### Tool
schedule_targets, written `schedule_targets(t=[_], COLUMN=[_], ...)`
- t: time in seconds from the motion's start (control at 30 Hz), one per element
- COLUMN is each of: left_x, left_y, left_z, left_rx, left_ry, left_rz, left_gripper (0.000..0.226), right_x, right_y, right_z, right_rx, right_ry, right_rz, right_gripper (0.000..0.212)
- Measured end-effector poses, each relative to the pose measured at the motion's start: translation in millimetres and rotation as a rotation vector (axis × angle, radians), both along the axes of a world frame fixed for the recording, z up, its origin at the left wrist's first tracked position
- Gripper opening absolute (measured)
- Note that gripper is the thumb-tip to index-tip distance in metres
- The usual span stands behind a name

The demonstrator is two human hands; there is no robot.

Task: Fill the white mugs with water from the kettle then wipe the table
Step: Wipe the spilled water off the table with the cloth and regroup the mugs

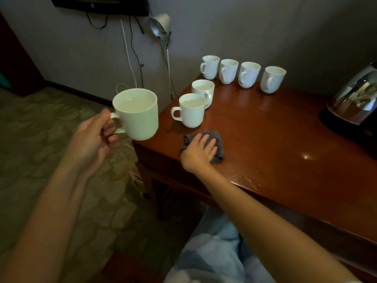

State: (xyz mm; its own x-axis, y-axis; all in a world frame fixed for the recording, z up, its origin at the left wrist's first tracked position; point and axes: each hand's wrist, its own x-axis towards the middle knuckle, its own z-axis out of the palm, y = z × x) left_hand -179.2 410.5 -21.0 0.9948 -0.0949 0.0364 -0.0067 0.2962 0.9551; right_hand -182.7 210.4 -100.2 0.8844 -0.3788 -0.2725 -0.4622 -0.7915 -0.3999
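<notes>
Seven white mugs are showing: the left hand (92, 137) is holding one filled mug (135, 114) by its handle, fingers curled shut around it, off the bench's left edge. Two filled mugs (191, 110) are standing near the front-left of the bench (275, 144), and four mugs (228, 71) are lining its back. The right hand (199, 153) is lying flat, fingers spread, on one grey cloth (216, 137). One kettle (355, 101) is sitting far right.

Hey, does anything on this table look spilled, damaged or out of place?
Pale scratches mark the brown wooden table at its near edge. A dark smear, possibly wet, lies left of the grey cloth under the right hand.
</notes>
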Motion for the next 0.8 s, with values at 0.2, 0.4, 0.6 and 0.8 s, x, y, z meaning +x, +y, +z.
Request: schedule_targets(t=[0.2, 0.4, 0.6, 0.8], left_x=[-11.5, -15.8, -13.7, -15.0], left_y=[8.2, 1.7, 12.7, 12.4], left_z=[-3.5, -7.0, -11.9, -10.2], left_rx=[-0.015, -0.061, -0.072, -0.055], left_ry=[0.019, 0.022, 0.048, 0.058], left_rz=[0.087, 0.134, 0.164, 0.217], left_gripper=[0.046, 0.056, 0.048, 0.046], right_x=[20.3, -46.9, -94.1, -24.4], right_y=[48.9, -21.4, -95.2, -14.8], right_z=[-4.6, -16.9, -5.7, -5.6], right_rx=[-0.008, -0.109, -0.15, -0.079], right_ry=[-0.088, -0.228, -0.042, -0.023], right_rz=[0.402, 0.543, 0.19, 0.429], right_gripper=[0.072, 0.07, 0.07, 0.069])
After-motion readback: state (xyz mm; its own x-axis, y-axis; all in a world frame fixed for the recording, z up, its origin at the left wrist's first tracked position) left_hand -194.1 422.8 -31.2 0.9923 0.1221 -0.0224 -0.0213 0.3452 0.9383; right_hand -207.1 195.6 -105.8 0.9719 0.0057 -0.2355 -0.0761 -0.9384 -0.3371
